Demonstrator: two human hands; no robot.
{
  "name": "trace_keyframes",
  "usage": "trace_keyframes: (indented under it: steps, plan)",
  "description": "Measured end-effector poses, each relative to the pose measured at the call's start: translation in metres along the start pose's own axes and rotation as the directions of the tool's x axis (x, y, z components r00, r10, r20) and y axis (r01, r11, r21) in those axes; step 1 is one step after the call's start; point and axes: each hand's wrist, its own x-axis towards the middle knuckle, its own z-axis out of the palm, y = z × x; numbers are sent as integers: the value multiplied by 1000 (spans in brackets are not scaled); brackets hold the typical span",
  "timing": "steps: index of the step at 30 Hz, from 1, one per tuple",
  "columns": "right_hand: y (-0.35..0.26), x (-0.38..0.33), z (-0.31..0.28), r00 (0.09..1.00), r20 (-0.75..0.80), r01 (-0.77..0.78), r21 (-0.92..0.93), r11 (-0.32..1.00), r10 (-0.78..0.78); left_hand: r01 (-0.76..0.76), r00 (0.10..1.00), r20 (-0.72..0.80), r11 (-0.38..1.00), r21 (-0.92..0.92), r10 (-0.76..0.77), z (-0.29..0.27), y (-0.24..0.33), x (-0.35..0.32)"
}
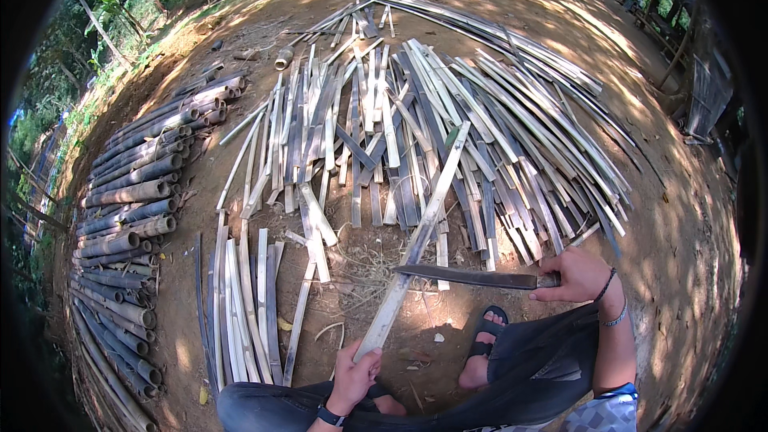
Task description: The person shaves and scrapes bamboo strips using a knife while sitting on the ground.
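L hand clamped on long pale flat bamboo strip, slanting fwd-R; R hand closed round dark metal knife, tip L.

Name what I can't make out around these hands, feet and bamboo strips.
Head view: near end of the held strip, hidden by the left hand.
Head view: most of the knife handle, covered by the right hand.
Head view: left foot, partly behind the trousers.
Head view: bottom of the pile, buried under its top.

Beyond the knife, piled bamboo strips obstruct; just on its near side, passage is free above dirt.
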Motion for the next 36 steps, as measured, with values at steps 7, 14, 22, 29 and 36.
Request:
trace_keyframes:
  steps: [7, 14, 22, 29, 36]
  plan:
    - [13, -5, 19, 975, -165, -171, -115, 979, 151, -30, 999, -10, 999, -11, 30, 1, 3, 2]
    - [0, -5, 11, 973, -142, -194, -88, 977, 180, -17, 999, -44, 998, -60, 14, 2, 0, 3]
    - [2, -10, 7, 981, -79, -182, -50, 982, 178, -39, 997, -59, 998, 54, 42, 6, 3, 1]
    - [6, -9, 12, 983, -104, -160, -73, 984, 152, -43, 999, -27, 999, 21, 44, 3, -2, 0]
    - [3, -10, 17, 971, -173, -180, -66, 981, 167, -25, 998, -53, 999, 46, 28, 7, 2, 2]
